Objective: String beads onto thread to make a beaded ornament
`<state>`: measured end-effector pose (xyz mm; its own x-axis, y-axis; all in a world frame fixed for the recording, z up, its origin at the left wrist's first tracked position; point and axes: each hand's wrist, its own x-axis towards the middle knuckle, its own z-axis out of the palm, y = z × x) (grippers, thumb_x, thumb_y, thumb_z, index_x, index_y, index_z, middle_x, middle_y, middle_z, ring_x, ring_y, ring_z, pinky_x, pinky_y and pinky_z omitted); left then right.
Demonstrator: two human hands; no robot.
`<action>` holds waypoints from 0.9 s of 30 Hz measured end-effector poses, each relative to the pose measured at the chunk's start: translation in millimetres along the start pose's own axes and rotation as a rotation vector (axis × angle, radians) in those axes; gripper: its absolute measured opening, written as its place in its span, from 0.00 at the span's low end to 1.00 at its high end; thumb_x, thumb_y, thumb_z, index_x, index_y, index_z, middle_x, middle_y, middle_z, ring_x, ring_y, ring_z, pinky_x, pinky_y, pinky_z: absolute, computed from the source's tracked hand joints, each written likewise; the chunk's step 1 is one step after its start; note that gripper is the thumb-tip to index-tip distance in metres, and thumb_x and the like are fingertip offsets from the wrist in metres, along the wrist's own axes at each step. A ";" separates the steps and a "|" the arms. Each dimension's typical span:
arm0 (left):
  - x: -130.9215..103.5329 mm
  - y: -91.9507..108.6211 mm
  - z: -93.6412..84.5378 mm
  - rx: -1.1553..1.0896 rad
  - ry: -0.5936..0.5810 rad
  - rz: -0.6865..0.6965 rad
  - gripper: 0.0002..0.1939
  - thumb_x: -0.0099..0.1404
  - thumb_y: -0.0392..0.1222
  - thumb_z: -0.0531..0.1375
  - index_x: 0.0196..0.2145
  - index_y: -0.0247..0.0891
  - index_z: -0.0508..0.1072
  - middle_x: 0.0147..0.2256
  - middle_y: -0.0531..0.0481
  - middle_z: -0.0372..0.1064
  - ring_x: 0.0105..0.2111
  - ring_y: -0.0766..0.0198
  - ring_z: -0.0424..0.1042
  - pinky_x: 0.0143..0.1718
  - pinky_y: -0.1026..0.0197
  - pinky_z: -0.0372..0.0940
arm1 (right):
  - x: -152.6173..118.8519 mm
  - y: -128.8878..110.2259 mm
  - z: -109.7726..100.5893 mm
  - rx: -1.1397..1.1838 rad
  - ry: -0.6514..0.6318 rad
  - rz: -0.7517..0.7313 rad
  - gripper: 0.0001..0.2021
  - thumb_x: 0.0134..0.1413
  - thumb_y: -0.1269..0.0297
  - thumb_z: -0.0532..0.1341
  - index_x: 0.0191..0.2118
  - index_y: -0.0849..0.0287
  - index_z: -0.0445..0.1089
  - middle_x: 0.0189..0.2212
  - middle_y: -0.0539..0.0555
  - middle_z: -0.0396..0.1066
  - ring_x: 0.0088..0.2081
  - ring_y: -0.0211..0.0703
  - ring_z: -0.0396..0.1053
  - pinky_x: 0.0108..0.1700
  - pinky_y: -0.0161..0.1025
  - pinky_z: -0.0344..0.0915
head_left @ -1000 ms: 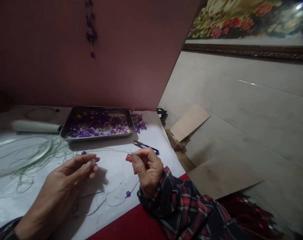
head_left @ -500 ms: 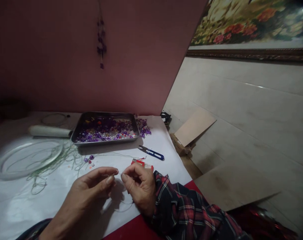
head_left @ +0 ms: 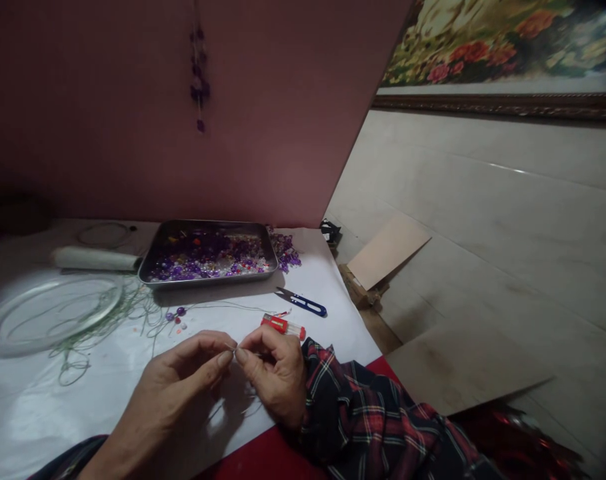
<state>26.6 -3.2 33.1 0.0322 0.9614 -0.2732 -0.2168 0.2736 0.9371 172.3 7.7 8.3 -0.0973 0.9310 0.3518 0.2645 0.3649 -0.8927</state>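
Just above the white table cover, my left hand (head_left: 180, 373) and my right hand (head_left: 275, 370) meet at the fingertips. Each pinches thumb against forefinger on a thin thread (head_left: 231, 349), of which only a short bit shows. Below the right hand, pale loops hang that look like the same thread; any bead on it is too small to make out. Behind the right hand lies a red lighter (head_left: 284, 325), with blue thread snips (head_left: 303, 302) beyond it. A few loose beads (head_left: 177, 315) rest past the left hand.
A metal tray (head_left: 207, 283) of purple and clear beads stands at the back, a beaded cluster (head_left: 287, 252) beside it. Tangled green cord (head_left: 90, 333) and a translucent ring (head_left: 3, 343) lie left, near a pale roll (head_left: 95, 259). The table's right edge drops off beyond the snips.
My right hand has moved left, closing the small gap, so the fingertips of both hands now touch or nearly touch. The view has shifted slightly.
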 end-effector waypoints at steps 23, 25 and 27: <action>3.2 -5.3 -1.2 -0.162 0.044 -0.140 0.17 0.42 0.44 0.74 0.32 0.39 0.80 0.24 0.50 0.76 0.25 0.61 0.72 0.29 0.61 0.66 | 1.6 -2.3 -1.6 0.215 -0.072 0.123 0.07 0.51 0.64 0.61 0.26 0.60 0.67 0.14 0.44 0.60 0.16 0.31 0.56 0.20 0.30 0.50; 2.4 -3.1 -1.0 -0.179 0.013 -0.152 0.17 0.42 0.44 0.74 0.32 0.39 0.80 0.26 0.49 0.78 0.26 0.61 0.72 0.30 0.62 0.66 | 2.2 -2.3 -1.8 0.283 -0.113 0.183 0.06 0.51 0.64 0.61 0.27 0.60 0.67 0.14 0.43 0.60 0.16 0.31 0.57 0.20 0.29 0.51; 1.0 -0.7 -0.3 -0.177 0.013 -0.147 0.16 0.42 0.44 0.74 0.31 0.39 0.80 0.25 0.49 0.77 0.26 0.62 0.72 0.29 0.64 0.65 | 3.6 -3.5 -2.3 0.334 -0.149 0.247 0.07 0.50 0.63 0.61 0.27 0.60 0.66 0.14 0.43 0.61 0.15 0.30 0.57 0.19 0.28 0.52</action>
<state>26.5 -2.5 32.1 0.0638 0.9110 -0.4076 -0.3789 0.3999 0.8346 173.2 9.8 13.4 -0.2136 0.9724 0.0937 -0.0255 0.0903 -0.9956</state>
